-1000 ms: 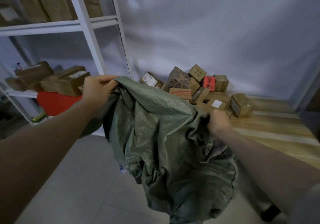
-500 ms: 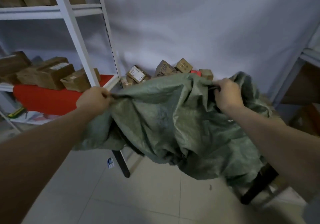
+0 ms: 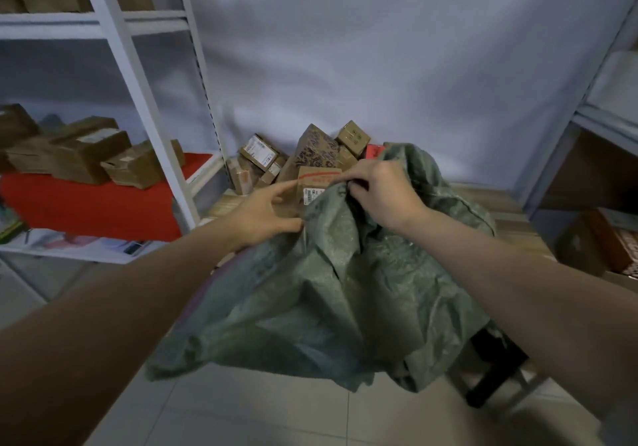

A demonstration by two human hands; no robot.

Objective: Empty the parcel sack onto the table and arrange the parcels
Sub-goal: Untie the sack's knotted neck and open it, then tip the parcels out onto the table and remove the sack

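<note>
Green woven sack (image 3: 331,293) lies slack and crumpled over the near edge of the table (image 3: 490,200), lower part hanging off toward the floor; it looks flat, so likely emptied already, though the inside is hidden. Right hand (image 3: 379,193) is curled tight, bunching a fold of the sack's top edge in its fingers, probably to gather the cloth and get it out of the way. Left hand (image 3: 266,214) is loosely spread, fingers reaching forward, thumb side touching the sack's left edge, not gripping anything I can confirm; seems to be going for the next fold or the box just ahead. Parcels (image 3: 310,159) sit in a jumbled heap at the table's far left corner against the white backdrop (image 3: 379,66), tilted and leaning on each other as dumped, not arranged yet. Nearest one, a brown box with red tape (image 3: 317,183), is partly covered by the sack edge. Sack blocks most of the tabletop, so it needs clearing before sorting. White shelf rack (image 3: 138,83) on the left holds other cartons (image 3: 86,155) on a red cloth (image 3: 96,204), well apart from the heap. Another shelf unit (image 3: 593,117) at right.
</note>
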